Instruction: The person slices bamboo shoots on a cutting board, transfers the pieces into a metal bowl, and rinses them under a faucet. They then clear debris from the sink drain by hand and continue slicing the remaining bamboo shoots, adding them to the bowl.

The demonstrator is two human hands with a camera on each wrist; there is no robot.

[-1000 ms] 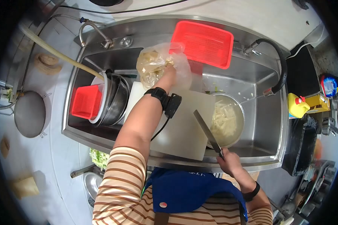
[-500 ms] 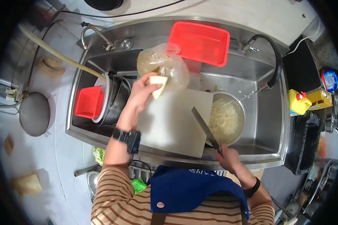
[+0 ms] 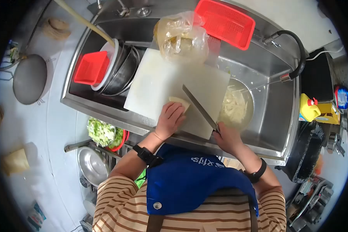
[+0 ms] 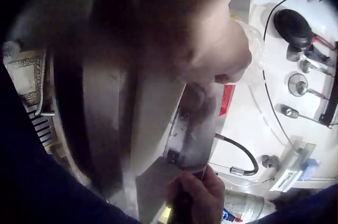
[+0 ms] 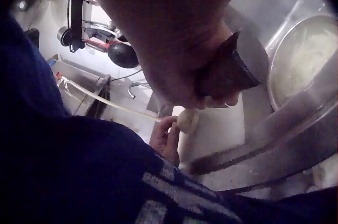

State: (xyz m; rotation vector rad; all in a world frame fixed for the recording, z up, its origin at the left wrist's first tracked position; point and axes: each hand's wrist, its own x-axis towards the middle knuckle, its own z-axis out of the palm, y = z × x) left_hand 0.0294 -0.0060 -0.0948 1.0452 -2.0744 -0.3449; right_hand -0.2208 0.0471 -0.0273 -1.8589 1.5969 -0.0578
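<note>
On the white cutting board [image 3: 150,85], my left hand [image 3: 170,120] holds a pale cream vegetable piece [image 3: 180,102] near the front edge. The right wrist view shows its thumb and fingers at the piece [image 5: 188,121]. My right hand [image 3: 229,138] grips a broad-bladed kitchen knife [image 3: 197,105] by the handle, its blade slanting up and left over the board, just right of the piece. A clear plastic bag [image 3: 185,42] with yellowish contents sits at the board's far edge. Pale cut strips [image 3: 234,101] lie in a metal bowl [image 3: 252,106] to the right.
The board spans the double sink [image 3: 274,120]. Stacked bowls [image 3: 123,73] and a small red basket [image 3: 91,68] fill the left basin. A larger red basket [image 3: 226,23] stands at the back. A black hose faucet [image 3: 300,50] arches over the right side.
My left hand came out of the plastic bag with the cream piece and brought it down onto the board near me. The right hand keeps its grip on the knife. The head view has shifted.
</note>
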